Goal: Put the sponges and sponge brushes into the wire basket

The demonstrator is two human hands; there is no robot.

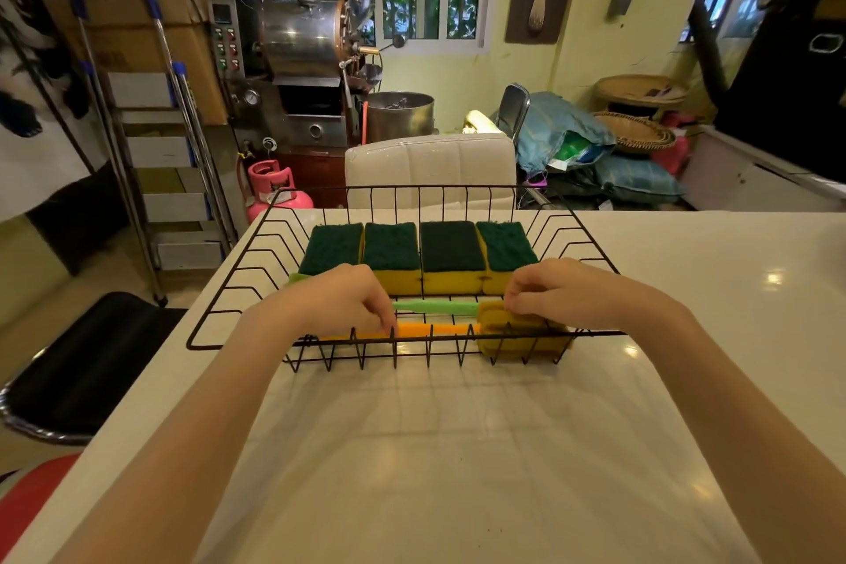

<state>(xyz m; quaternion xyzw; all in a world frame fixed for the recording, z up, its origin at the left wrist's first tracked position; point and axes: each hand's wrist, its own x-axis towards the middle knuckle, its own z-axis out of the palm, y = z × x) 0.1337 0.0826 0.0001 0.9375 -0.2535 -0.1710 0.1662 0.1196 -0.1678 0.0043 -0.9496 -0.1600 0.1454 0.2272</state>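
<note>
A black wire basket stands on the white table. Several green-topped yellow sponges lie side by side along its far part. In front of them lie a green-handled sponge brush and an orange-handled sponge brush, whose yellow sponge head rests at the basket's near right. My left hand reaches into the basket, its fingertips pinching the orange handle. At the right, my right hand has its fingers closed on the top of the yellow sponge head.
A white chair stands behind the table. A black stool sits to the left, with a stepladder and a pink gas cylinder beyond. The table surface spreads out to the right and toward me.
</note>
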